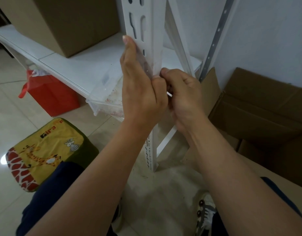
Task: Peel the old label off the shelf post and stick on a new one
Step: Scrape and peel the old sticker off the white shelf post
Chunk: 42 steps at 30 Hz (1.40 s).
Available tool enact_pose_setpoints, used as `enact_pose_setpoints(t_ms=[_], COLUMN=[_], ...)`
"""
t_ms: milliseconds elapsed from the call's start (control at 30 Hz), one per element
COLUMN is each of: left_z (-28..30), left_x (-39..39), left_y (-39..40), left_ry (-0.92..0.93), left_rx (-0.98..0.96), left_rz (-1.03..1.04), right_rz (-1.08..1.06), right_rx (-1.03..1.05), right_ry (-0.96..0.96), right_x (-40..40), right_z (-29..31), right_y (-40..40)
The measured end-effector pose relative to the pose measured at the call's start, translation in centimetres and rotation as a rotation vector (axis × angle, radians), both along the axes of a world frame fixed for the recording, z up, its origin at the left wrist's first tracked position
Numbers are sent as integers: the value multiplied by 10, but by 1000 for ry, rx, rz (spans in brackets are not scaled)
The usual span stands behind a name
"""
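Observation:
The white slotted shelf post (156, 31) stands upright in the middle. A translucent label (145, 63) with faint reddish marks lies along the post's left face. My left hand (138, 86) is laid flat against that face, fingers straight and pointing up, pressing on the label. My right hand (182, 97) is curled at the post's front corner, with thumb and fingers pinched at the label's lower edge. A small white scrap (169, 94) shows between its fingers. Both hands touch at the thumbs, and the label's lower end is hidden behind them.
A white shelf board (75, 65) with a cardboard box (70, 23) runs to the left. A clear plastic bin (106, 103) and a red bag (49, 97) sit below it. A giraffe-print stool (44, 154) stands on the floor to the left. Flattened cartons (259, 108) lie on the right.

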<state>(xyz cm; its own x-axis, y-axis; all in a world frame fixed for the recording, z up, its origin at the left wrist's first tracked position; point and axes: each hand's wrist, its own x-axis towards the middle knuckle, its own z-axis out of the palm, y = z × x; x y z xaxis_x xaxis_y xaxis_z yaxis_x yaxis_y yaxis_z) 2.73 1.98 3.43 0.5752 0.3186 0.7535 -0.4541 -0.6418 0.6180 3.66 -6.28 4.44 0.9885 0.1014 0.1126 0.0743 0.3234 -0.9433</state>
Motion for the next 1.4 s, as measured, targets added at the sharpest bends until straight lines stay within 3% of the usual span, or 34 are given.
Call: enact_pose_setpoints(t_ms=[133, 267, 500, 867, 1400], left_z=[0, -14, -26, -29, -23], left_x=[-12, -30, -40, -31, -35], left_y=[2, -5, -7, -8, -10], left_ry=[24, -200, -122, -292, -205], left_rx=[12, 196, 221, 422, 437], left_rz=[-49, 2, -244, -359, -414], right_rz=[-10, -2, 254, 437, 322], right_rx=[21, 60, 60, 116, -70], right_ry=[44, 53, -28, -6, -204], right_x=[-6, -17, -38, -43, -43], right_z=[1, -2, -7, -7, -10], right_y=[-3, -17, -59, -88, -95])
